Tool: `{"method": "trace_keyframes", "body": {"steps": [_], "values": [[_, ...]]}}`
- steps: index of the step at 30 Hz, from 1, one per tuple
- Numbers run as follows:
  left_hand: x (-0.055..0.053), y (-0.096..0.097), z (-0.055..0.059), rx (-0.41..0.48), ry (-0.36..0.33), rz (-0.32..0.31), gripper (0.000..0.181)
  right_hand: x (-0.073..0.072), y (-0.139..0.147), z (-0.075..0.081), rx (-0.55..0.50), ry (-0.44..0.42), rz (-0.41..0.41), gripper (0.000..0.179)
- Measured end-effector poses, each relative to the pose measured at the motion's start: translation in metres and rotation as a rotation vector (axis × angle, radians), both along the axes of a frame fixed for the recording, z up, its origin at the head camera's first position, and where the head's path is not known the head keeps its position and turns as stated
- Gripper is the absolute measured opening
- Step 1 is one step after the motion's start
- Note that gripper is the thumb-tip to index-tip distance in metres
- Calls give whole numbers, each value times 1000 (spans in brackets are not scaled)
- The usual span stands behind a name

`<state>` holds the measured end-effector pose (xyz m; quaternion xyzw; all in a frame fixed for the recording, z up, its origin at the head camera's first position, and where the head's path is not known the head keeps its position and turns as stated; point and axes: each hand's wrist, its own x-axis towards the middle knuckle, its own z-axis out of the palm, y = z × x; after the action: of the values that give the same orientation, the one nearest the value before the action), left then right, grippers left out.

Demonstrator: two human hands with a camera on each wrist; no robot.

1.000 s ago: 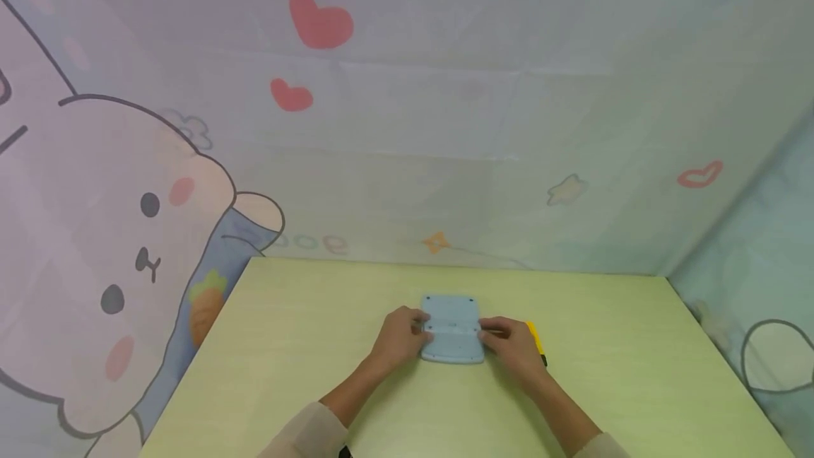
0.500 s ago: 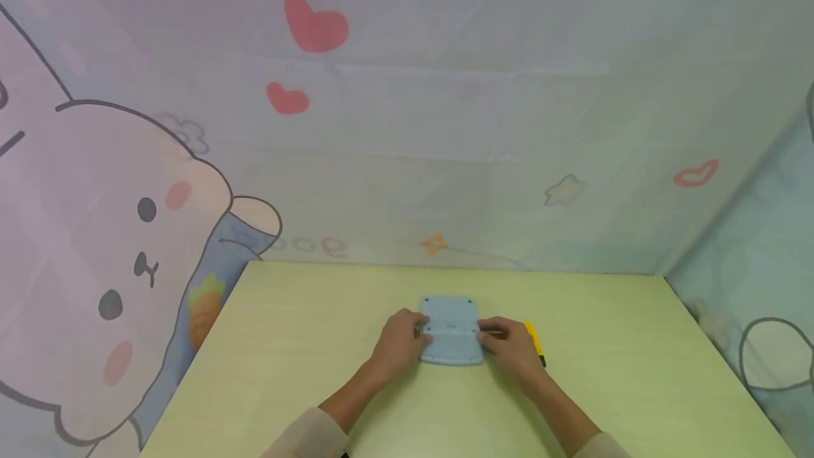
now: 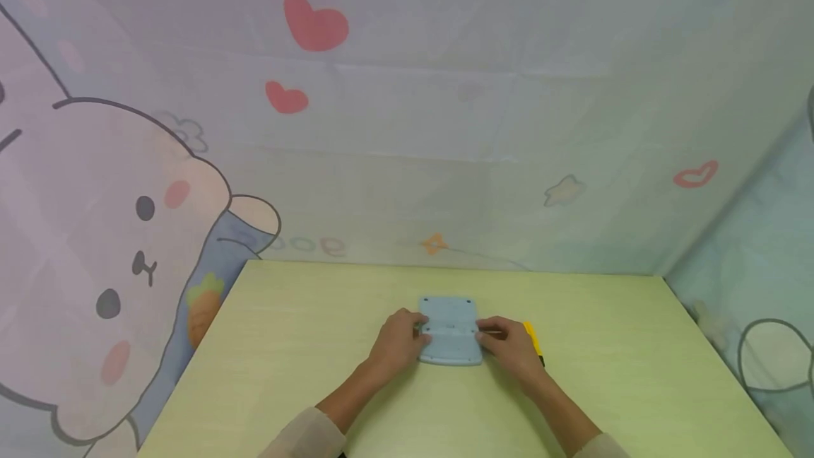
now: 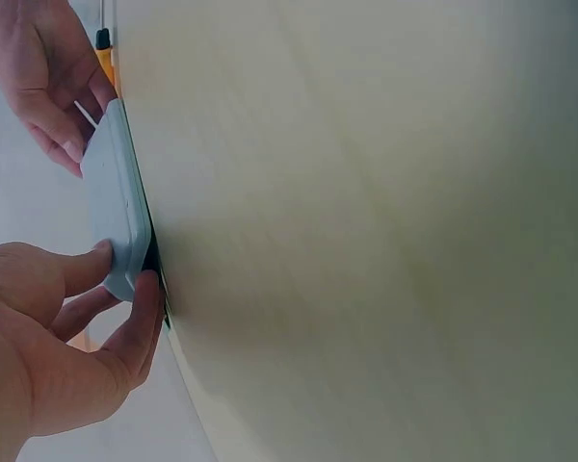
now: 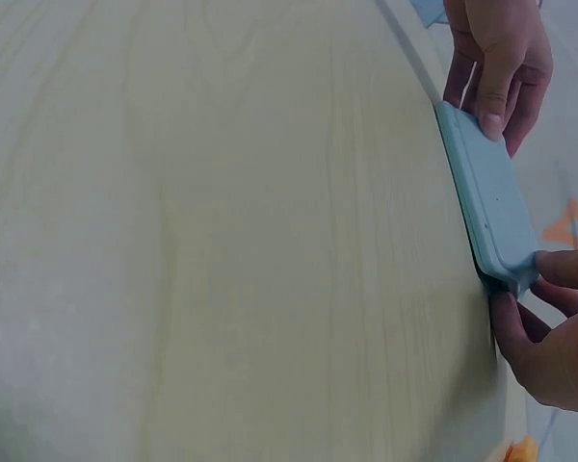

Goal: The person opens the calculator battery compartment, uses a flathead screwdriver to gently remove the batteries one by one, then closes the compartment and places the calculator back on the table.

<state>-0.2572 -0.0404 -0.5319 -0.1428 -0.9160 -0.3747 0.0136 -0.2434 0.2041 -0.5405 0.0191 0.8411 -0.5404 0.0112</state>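
A flat light blue plastic device (image 3: 450, 346) lies on the table with its back up, small dark screw spots showing and a ridge across its middle. Its front is hidden, so its exact kind cannot be told. My left hand (image 3: 397, 341) pinches its left edge between thumb and fingers. On the opposite edge, my right hand (image 3: 514, 346) pinches in the same way. In the left wrist view the device (image 4: 116, 188) shows a dark gap under its near corner, beside the left fingertips. From the right wrist, the device (image 5: 491, 192) is seen between both hands.
A screwdriver with a yellow and black handle (image 3: 533, 338) lies just right of my right hand, partly hidden by it. The pale wood table (image 3: 305, 302) meets a printed cloth backdrop (image 3: 407, 126) at its far edge; more cloth hangs at the right.
The device and both hands keep their places and hold; only the head view has shifted very slightly.
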Motion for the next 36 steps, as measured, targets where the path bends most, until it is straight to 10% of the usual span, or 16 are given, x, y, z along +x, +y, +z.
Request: {"method": "trace_keyframes", "body": {"steps": [20, 36], "values": [[-4, -3, 9, -119, 61, -82, 32, -1, -6, 0, 225, 111, 36, 30], [-10, -5, 7, -318, 107, -211, 79, -11, -4, 2, 301, 281, 142, 39]]}}
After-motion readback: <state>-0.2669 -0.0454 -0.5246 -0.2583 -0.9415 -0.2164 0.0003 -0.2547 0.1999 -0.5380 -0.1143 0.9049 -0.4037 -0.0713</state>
